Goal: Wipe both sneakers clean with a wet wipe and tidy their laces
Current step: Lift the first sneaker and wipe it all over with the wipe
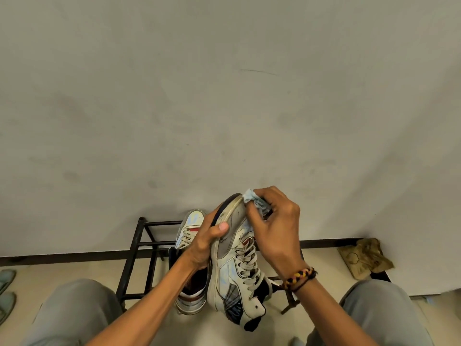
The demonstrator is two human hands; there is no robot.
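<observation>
My left hand grips a white high-top sneaker by its sole, toe pointing away from me, thumb on the toe's side. My right hand holds a crumpled pale blue wet wipe against the toe end of that sneaker. Its grey laces run loosely down the front. The second sneaker lies on the black metal rack behind my left hand, partly hidden by my wrist.
The black metal shoe rack stands against a grey wall. A crumpled brown paper bag lies on the floor at right. Pale green slippers show at the left edge. My knees frame the bottom corners.
</observation>
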